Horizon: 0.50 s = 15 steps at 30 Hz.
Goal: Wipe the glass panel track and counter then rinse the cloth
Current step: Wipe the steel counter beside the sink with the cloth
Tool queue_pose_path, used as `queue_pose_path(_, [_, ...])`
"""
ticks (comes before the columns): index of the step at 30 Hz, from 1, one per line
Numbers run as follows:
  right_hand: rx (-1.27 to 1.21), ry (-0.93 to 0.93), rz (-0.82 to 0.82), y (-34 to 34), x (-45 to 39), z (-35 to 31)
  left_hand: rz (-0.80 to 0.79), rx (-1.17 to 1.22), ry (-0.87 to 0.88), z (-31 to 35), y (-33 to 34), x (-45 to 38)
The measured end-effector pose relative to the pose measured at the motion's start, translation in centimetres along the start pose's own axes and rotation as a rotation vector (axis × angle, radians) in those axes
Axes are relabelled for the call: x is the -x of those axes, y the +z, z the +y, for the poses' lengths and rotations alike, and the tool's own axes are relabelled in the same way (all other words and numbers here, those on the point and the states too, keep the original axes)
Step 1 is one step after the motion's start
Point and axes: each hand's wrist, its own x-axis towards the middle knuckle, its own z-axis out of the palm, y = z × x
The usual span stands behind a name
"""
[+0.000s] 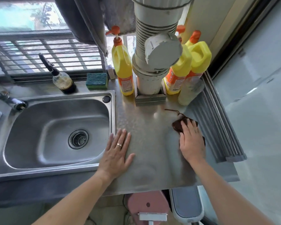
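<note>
Wiping underway: right hand (191,142) presses dark brown cloth (177,125) flat on steel worktop (149,127), lower right; left hand (116,153) rests flat, empty. Rinsing remains.

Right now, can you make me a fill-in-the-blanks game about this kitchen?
1. The right hand presses a dark ____ on the counter.
2. The left hand lies flat and wears a ____.
3. The sponge sits behind the ____.
4. The yellow bottles have ____ caps.

Missing words: cloth; ring; sink; orange
</note>
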Motion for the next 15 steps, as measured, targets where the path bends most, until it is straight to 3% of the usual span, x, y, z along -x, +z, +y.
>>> queue_pose_path(3, [-0.064,0.131,-0.026,-1.1,2.1,0.1,0.006,0.045,0.062,1.6,-0.6,-0.5])
queue_pose_path(6, [-0.024,0.172,-0.004,-1.6,5.5,-1.1,-0.002,0.137,-0.056,3.7,-0.4,-1.6])
queue_pose_path(10, [0.054,0.016,0.002,-0.6,9.4,-3.2,-0.028,0.1,-0.069,4.6,0.9,-2.4])
queue_pose_path(15, [-0.033,-0.265,0.011,1.0,3.3,-4.6,-0.036,0.091,-0.099,4.7,1.2,-2.7])
